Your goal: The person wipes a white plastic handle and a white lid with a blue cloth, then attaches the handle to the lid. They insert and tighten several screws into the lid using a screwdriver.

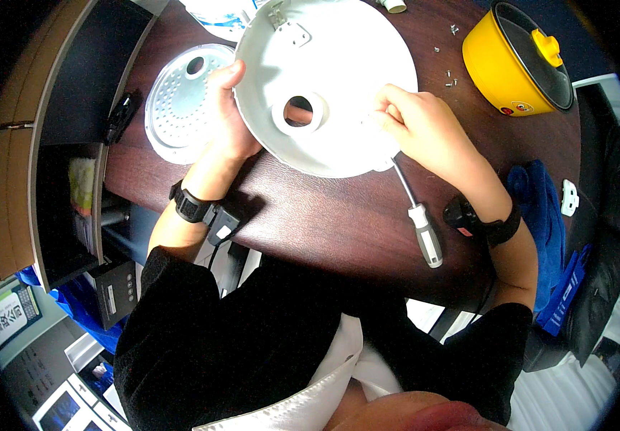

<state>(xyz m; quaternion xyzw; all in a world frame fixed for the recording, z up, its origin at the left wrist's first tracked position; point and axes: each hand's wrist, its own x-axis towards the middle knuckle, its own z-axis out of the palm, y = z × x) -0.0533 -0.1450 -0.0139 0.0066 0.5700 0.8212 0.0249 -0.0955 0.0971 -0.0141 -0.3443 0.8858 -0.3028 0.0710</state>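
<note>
White round plastic shell (353,65) lifted over the dark wood-grain table (324,215), open face toward the viewer; clock directions run from its centre. Inside it: a metal hinge bracket (294,33) at 11 o'clock, a round hole with a raised collar (318,115) between 7 and 8.

Left hand (232,122) at 8 o'clock, grasping the shell's rim: thumb upright along the edge, other fingers mostly hidden behind; skin shows through the hole.

Right hand (428,126) between 3 and 4, over the shell's edge. Fingers curled in against the thumb; cannot tell whether they grip anything.

Screwdriver (425,233), grey-and-white handle, at 5 o'clock, shaft pointing up to the rim; tip not visible, contact unclear.

Perforated translucent disc (170,108) near 9, beside the left hand. Loose screws (437,49) scattered between 2 and 3. Yellow pot (496,65), lid on, tilted in view, at 3. Blue cloth (539,223) at 4, near the right wrist.
</note>
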